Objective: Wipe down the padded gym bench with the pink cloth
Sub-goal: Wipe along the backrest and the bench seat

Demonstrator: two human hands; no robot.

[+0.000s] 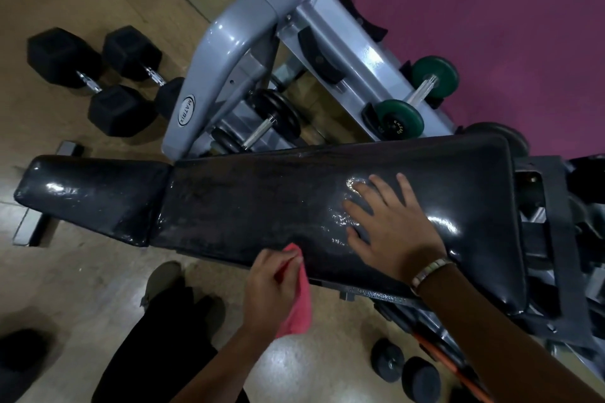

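Observation:
The black padded gym bench (248,203) runs across the middle of the view, its narrow seat pad at the left and its wide back pad at the right. My right hand (389,222) lies flat on the wide pad with fingers spread, beside a wet shiny patch. My left hand (266,288) grips the pink cloth (299,304) at the bench's near edge; most of the cloth hangs down below the pad.
A grey dumbbell rack (229,39) stands just behind the bench, holding green (415,98) and black dumbbells. Two black hex dumbbells (98,75) lie on the wooden floor at left. More dumbbells (406,370) sit on the floor near right. My leg and shoe (163,304) are below the bench.

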